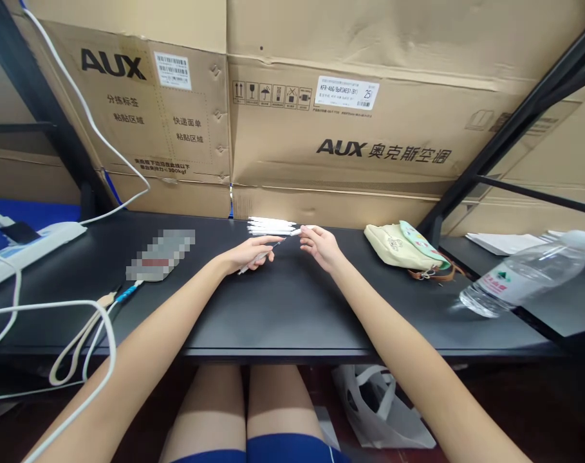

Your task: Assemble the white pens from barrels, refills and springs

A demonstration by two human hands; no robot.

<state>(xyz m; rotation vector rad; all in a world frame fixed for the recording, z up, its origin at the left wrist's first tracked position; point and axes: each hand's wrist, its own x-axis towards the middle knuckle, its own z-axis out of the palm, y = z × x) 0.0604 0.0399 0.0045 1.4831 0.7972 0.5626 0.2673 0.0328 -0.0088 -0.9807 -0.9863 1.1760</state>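
Above the back part of the black desk, my left hand (252, 254) is closed around a slim white pen (245, 269). One end of the pen sticks out below the fingers, and its thin tip slants up to the right. Pinched in my right hand (321, 247) is a white pen cap (296, 232), close to that tip. Whether the tip sits inside the cap I cannot tell. Just behind both hands, several white pens (271, 226) lie side by side on the desk.
A cream pouch (398, 247) lies right of my hands, with a water bottle (524, 273) farther right. To the left are a blurred-out device (161, 256) on a cable, loose white cords and a power strip (36, 251). Cardboard boxes (340, 173) stand behind the desk (282, 315).
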